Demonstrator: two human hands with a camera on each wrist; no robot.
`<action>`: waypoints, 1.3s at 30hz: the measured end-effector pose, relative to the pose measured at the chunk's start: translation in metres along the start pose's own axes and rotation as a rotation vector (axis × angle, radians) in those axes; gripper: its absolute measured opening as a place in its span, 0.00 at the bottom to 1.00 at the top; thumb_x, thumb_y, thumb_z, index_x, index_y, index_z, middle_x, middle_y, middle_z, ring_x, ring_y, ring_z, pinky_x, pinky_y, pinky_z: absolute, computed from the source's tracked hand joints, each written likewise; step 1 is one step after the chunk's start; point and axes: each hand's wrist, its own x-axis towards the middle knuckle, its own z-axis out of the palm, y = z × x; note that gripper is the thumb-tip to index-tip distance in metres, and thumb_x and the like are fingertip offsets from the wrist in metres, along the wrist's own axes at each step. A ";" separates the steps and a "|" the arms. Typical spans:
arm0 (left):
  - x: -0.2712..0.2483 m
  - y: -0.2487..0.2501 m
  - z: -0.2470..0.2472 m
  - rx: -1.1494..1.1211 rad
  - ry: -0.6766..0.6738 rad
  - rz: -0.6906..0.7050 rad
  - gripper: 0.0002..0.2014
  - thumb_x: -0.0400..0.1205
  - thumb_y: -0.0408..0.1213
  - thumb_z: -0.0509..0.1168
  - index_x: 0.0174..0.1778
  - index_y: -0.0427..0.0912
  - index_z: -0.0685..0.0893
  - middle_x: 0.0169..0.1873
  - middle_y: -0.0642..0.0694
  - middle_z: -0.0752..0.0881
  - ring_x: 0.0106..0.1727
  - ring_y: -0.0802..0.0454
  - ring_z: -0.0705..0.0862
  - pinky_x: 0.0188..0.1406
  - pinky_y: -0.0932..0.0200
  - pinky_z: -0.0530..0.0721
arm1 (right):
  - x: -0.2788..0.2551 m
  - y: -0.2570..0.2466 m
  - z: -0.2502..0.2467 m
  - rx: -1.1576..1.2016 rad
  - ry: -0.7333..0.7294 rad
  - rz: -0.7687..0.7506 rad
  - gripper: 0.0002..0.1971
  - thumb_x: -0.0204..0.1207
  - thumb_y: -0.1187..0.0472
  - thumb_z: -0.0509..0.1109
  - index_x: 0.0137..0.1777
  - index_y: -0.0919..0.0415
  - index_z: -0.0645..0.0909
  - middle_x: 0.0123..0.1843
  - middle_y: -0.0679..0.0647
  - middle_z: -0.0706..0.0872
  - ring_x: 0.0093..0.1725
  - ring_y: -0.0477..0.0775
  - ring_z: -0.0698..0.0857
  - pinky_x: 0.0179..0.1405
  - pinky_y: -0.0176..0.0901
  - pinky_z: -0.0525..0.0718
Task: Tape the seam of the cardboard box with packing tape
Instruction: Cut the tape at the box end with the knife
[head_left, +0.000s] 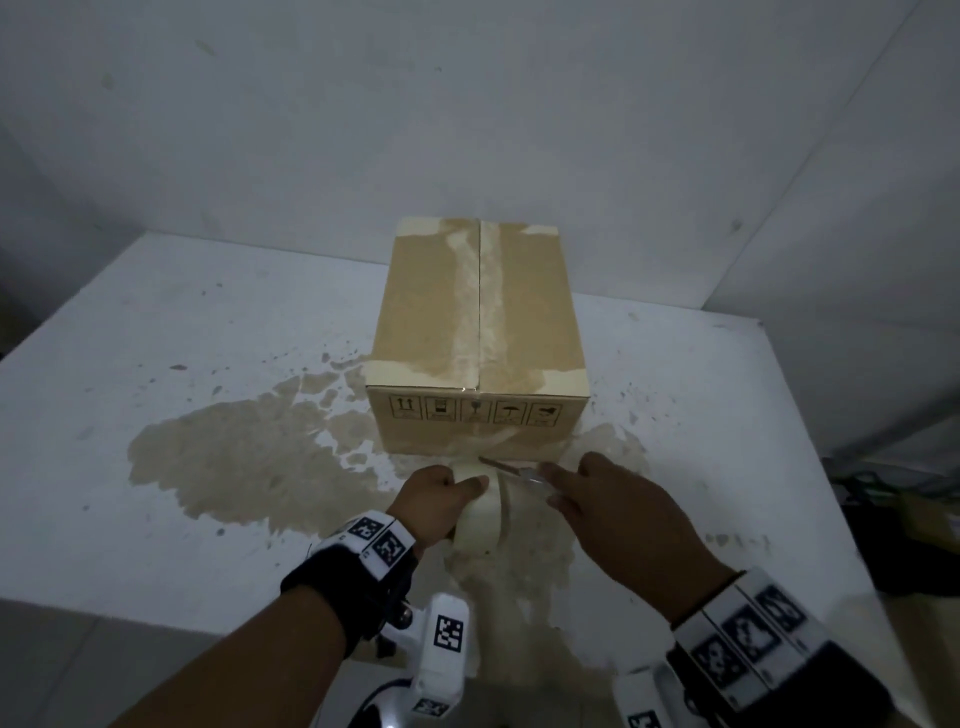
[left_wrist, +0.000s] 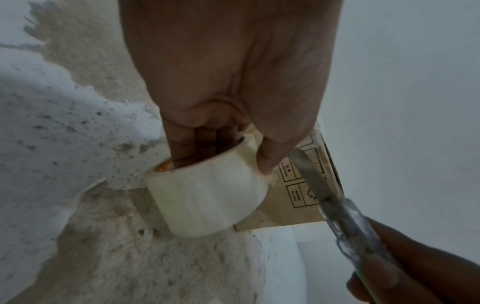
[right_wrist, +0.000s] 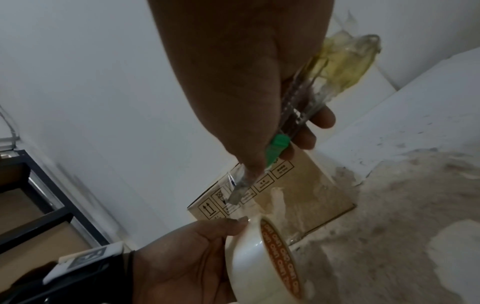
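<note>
A closed cardboard box (head_left: 478, 332) stands on the table, pale tape running along its top seam and down the front face. My left hand (head_left: 447, 488) grips a roll of clear packing tape (head_left: 480, 519) just in front of the box, fingers through its core (left_wrist: 197, 150), thumb on the outside. A strip of tape (right_wrist: 278, 197) stretches from the roll to the box front. My right hand (head_left: 592, 499) holds a clear utility knife (right_wrist: 283, 142) with a green slider. Its blade (head_left: 493, 463) points left, at the strip between roll and box.
The white table (head_left: 156, 415) has large worn beige patches (head_left: 234, 457) around the box. A white wall stands close behind. A dark metal shelf (right_wrist: 39, 195) and dark clutter (head_left: 893, 509) lie off the table's right side.
</note>
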 end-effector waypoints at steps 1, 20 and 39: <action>0.001 0.000 -0.001 0.008 -0.008 -0.001 0.21 0.76 0.46 0.70 0.26 0.42 0.66 0.38 0.34 0.76 0.43 0.34 0.84 0.51 0.29 0.83 | 0.002 -0.003 0.000 -0.021 -0.002 -0.008 0.20 0.83 0.51 0.53 0.75 0.46 0.64 0.56 0.57 0.79 0.50 0.58 0.83 0.41 0.45 0.80; 0.013 -0.006 -0.003 0.117 -0.002 0.073 0.21 0.64 0.54 0.69 0.19 0.45 0.69 0.29 0.33 0.77 0.37 0.30 0.85 0.45 0.29 0.87 | 0.031 -0.020 -0.002 -0.149 -0.012 0.005 0.19 0.83 0.52 0.52 0.73 0.48 0.68 0.59 0.59 0.80 0.52 0.62 0.84 0.42 0.48 0.80; 0.022 -0.001 0.000 0.092 -0.027 0.028 0.23 0.63 0.56 0.68 0.26 0.36 0.76 0.37 0.18 0.85 0.41 0.23 0.86 0.41 0.32 0.86 | 0.037 -0.036 -0.016 -0.110 -0.047 0.060 0.17 0.81 0.62 0.53 0.68 0.55 0.75 0.58 0.59 0.82 0.56 0.62 0.84 0.49 0.51 0.82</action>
